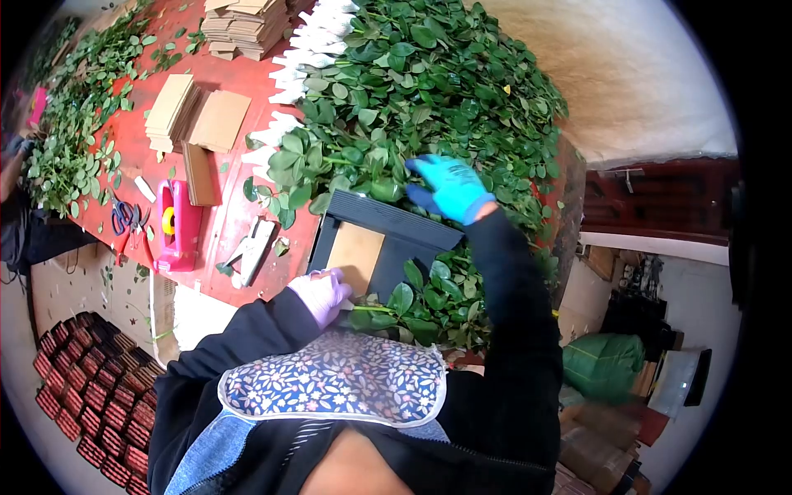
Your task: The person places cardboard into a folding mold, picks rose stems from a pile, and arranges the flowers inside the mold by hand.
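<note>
My left hand, in a pale purple glove, is closed at the near left edge of a black tray. Its fingers grip the cut end of leafy green stems, whose leaves spread to the right across the tray's near side. A brown cardboard piece lies in the tray beside that hand. My right hand, in a blue glove, is stretched over the tray's far edge with fingers apart. It is at the leaves of a large pile of green foliage; whether the fingertips touch them I cannot tell.
White-wrapped stem ends line the pile's left side. On the red table are cardboard stacks, a pink tape dispenser, scissors and a stapler. Another person's arm shows at far left, near loose foliage.
</note>
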`<state>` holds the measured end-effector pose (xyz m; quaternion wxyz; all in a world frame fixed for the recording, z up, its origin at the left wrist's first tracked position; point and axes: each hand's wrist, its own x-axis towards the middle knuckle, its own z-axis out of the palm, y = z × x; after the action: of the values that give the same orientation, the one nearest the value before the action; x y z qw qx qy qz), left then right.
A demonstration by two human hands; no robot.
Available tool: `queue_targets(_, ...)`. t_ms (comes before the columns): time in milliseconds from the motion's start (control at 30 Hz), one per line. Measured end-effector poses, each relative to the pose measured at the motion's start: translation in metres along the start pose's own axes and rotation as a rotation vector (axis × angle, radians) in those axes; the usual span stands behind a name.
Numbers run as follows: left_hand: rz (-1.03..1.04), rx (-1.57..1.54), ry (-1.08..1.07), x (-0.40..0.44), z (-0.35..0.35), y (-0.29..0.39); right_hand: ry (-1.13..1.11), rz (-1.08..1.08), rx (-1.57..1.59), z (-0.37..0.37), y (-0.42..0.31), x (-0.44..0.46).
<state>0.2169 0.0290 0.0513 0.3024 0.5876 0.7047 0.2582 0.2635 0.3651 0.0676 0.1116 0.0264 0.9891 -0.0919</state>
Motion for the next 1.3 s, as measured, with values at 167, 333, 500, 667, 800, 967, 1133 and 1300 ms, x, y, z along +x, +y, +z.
queue_targets(167, 0.038, -0.01, 0.08, -0.002, 0.008, -0.006, -0.1, 0.155, -0.15, 0.059, 0.019, 0.02)
queue_targets(333, -0.009, -0.018, 0.058, -0.001, 0.007, -0.003, -0.175, 0.185, 0.176, 0.022, 0.019, 0.023)
queue_targets(500, -0.021, -0.043, 0.06, -0.004, 0.005, 0.0, 0.005, 0.07, 0.159, -0.019, 0.002, -0.002)
queue_targets(667, -0.016, -0.009, 0.068, -0.002, 0.009, -0.004, -0.088, 0.108, 0.178, 0.008, 0.03, -0.018)
queue_targets(800, -0.014, 0.0, 0.064, -0.005, 0.008, -0.006, -0.029, 0.128, 0.311, -0.021, 0.037, -0.036)
queue_targets(967, -0.06, -0.004, 0.03, -0.003, 0.001, -0.002, 0.28, 0.008, 0.232, -0.103, 0.003, -0.091)
queue_targets(1133, -0.106, -0.041, 0.06, -0.005, 0.003, -0.006, 0.139, 0.276, 0.497, -0.128, 0.014, -0.206)
queue_targets(1300, -0.116, -0.139, 0.022, -0.011, 0.013, -0.025, -0.272, 0.725, 0.905, -0.087, 0.016, -0.264)
